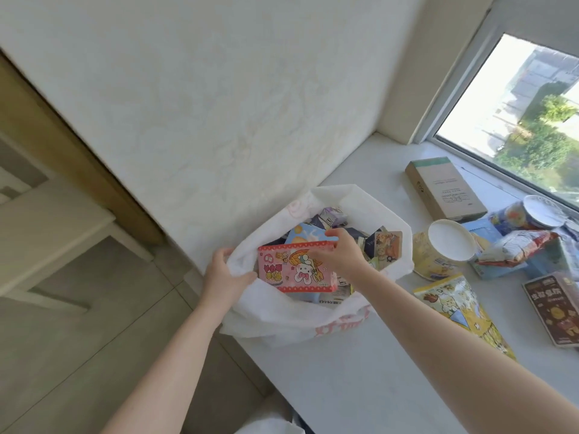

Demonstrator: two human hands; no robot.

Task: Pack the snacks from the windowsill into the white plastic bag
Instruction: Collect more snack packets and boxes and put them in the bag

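Hands work at the mouth of the white plastic bag [282, 321], which stands at the near left edge of the pale windowsill [360, 377]: the left hand [225, 274] grips the bag's left rim, while the right hand [340, 255] holds the top edge of a pink cartoon-printed snack box [294, 270] inside the opening, above other packets. Yellow tub [445, 249], yellow flat pouch [460, 311], brown cardboard box [445, 189] and dark packet [554, 311] lie to the right, with bare sill in front of the bag.
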